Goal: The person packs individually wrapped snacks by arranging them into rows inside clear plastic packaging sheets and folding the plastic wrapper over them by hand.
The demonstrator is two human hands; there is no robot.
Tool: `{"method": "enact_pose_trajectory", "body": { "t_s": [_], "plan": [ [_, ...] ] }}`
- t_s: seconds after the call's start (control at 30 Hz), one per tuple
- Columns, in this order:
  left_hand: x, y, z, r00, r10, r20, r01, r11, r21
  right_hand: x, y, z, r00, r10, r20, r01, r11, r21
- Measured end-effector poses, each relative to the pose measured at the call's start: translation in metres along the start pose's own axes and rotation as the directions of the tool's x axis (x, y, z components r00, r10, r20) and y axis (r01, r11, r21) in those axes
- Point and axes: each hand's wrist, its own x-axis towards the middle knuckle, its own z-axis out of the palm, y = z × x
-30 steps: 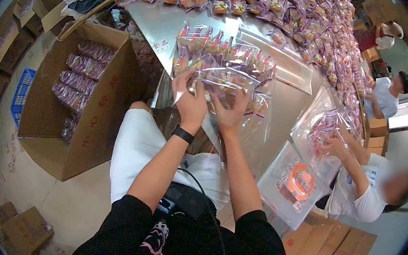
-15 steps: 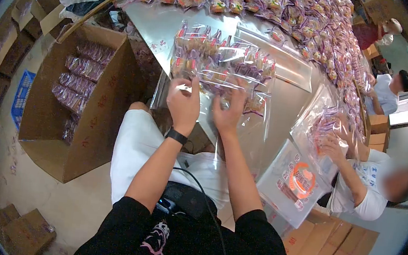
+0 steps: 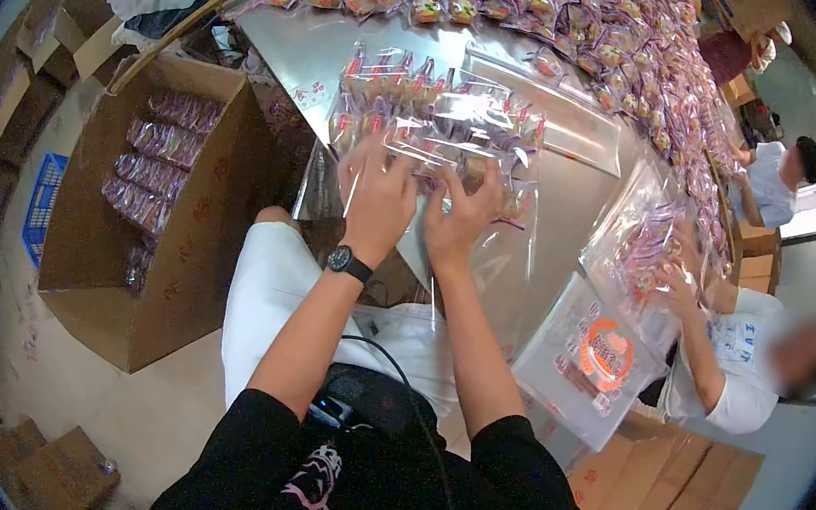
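A large clear plastic bag [image 3: 443, 123] lies on the metal table, with rows of small purple-edged packets inside it. My left hand [image 3: 377, 196], with a black watch on its wrist, rests on the bag's near left part, its fingers spread and pointing away from me. Just to its right, my right hand [image 3: 463, 216] touches the near edge of the packets with its fingers apart. Glare on the film hides part of the packets and some fingertip contact.
Many packets [image 3: 593, 44] are heaped at the table's far side. An open cardboard box [image 3: 181, 259] holding bagged packets stands left. At right lie printed flat bags [image 3: 598, 352], beside a co-worker [image 3: 729, 352] handling another filled bag [image 3: 636, 241]. Other people are farther off.
My left hand has turned and moved forward onto the bag, its fingers now extended. My right hand has shifted slightly, its fingers spread. The co-worker's hands have moved a little on their bag.
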Motion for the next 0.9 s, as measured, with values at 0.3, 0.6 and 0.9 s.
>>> {"method": "enact_pose_trajectory", "body": {
  "t_s": [0.3, 0.6, 0.9],
  "plan": [
    [0.001, 0.009, -0.002, 0.989, 0.142, 0.052, -0.139, 0.989, -0.049, -0.009, 0.012, 0.016, 0.957, 0.281, -0.065, -0.277, 0.959, 0.063],
    [-0.004, 0.008, 0.007, 0.994, 0.105, -0.033, -0.108, 0.989, -0.098, -0.005, 0.006, 0.0, 0.958, 0.279, 0.071, -0.282, 0.959, 0.032],
    [-0.001, 0.014, 0.007, 0.998, 0.067, -0.012, -0.067, 0.997, -0.027, -0.013, 0.03, 0.007, 0.98, 0.193, 0.055, -0.2, 0.938, 0.284]
  ]
}}
